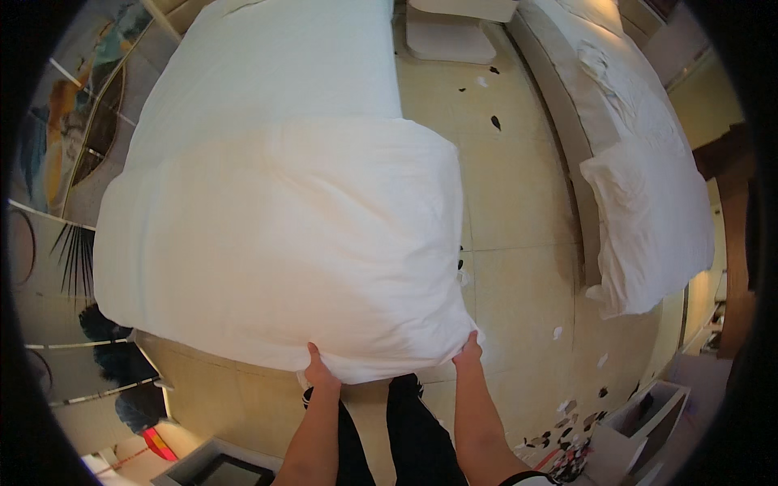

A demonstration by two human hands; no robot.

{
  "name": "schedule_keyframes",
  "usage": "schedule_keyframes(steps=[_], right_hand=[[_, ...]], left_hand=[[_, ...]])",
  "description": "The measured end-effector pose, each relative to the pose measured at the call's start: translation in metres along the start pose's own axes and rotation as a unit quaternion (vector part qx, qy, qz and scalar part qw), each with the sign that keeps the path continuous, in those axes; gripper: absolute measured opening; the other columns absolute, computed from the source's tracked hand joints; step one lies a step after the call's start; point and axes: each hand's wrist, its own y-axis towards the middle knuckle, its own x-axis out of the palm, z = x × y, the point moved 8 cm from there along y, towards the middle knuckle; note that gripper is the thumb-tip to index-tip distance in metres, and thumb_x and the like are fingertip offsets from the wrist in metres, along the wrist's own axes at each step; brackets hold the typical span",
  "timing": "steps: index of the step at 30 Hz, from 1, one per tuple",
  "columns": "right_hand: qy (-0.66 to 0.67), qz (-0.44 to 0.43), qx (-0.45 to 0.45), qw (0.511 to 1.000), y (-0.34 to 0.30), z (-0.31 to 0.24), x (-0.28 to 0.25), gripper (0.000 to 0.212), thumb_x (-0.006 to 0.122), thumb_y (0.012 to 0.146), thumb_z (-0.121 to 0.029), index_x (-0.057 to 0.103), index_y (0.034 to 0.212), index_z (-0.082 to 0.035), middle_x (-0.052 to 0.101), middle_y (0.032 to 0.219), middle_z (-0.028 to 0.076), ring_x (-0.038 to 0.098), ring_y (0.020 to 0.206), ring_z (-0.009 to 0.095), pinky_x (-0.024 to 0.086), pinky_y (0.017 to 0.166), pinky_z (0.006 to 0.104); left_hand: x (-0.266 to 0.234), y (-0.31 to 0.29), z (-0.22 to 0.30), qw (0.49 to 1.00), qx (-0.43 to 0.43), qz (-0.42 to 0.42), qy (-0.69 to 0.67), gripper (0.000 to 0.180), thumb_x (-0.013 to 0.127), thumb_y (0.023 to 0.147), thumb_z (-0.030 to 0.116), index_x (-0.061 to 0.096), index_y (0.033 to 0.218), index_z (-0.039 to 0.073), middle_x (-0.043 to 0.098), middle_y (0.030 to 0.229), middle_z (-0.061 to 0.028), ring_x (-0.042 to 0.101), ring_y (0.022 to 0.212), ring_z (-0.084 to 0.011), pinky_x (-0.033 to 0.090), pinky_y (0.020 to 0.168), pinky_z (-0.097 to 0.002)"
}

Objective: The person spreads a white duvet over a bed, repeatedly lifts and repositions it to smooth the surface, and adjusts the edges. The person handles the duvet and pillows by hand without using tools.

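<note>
Pale tiled floor (519, 194) runs beneath everything, and closest to the viewer stand the wearer's black trouser legs (417, 437), with black-and-white footwear partly hidden under the cloth. At lower left is a grey-rimmed box (207, 454) with a dark inside; at lower right, a pale open container (666, 398) stands near a thick scatter of dark and light petal-like pieces (567, 429).

Both forearms reach forward to the near edge of a white cover (284, 235). The left hand (320, 373) grips that edge, thumb on top and fingers hidden beneath the fabric; the right hand (468, 350) pinches it at the near right corner, where creases gather. The white cover lies across the near part of a large bed (275, 65), overhanging its foot, its surface bulging slightly.

To the left, a red item with yellow (159, 443) bears markings too small to read, and dark blue fluffy shapes (139, 405) sit beyond it, below a multicoloured picture panel (57, 146). To the right, rumpled white bedding (648, 219) spills over the near end of a second bed (559, 81). Farthest off, between the beds, stands a white piece of furniture with a rounded base (450, 44)
</note>
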Motion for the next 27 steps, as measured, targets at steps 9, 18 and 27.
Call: schedule_keyframes(steps=[9,18,27], right_hand=[[-0.592,-0.334,-0.645,0.349,-0.275,0.031,0.224,0.057,0.058,0.083,-0.026,0.04,0.135,-0.011,0.023,0.145,0.022,0.019,0.135,0.037,0.015,0.107,0.0519],[-0.735,-0.032,-0.58,0.35,-0.244,0.053,0.264,0.054,0.039,0.093,-0.038,0.025,0.143,-0.021,0.011,0.15,0.018,0.011,0.138,0.033,0.014,0.106,0.0566],[-0.769,-0.167,-0.596,0.162,-0.388,0.338,0.339,0.066,0.044,0.088,-0.049,0.019,0.145,-0.025,0.002,0.146,0.03,0.002,0.135,0.048,0.01,0.099,0.068]], left_hand=[[-0.001,0.002,0.002,0.998,0.052,0.041,0.02,0.051,0.069,0.082,0.029,0.052,0.115,-0.006,0.057,0.11,-0.011,0.054,0.092,-0.0228,0.048,0.079,-0.0362],[-0.029,0.021,0.027,0.994,-0.011,-0.107,0.032,0.05,0.074,0.074,0.013,0.05,0.114,-0.003,0.057,0.11,-0.0133,0.056,0.097,-0.0247,0.047,0.082,-0.0369],[-0.095,0.047,0.317,0.715,0.494,0.053,0.492,0.075,0.072,0.071,0.026,0.037,0.137,0.023,0.028,0.143,-0.0174,0.029,0.132,-0.0292,0.023,0.104,-0.0528]])
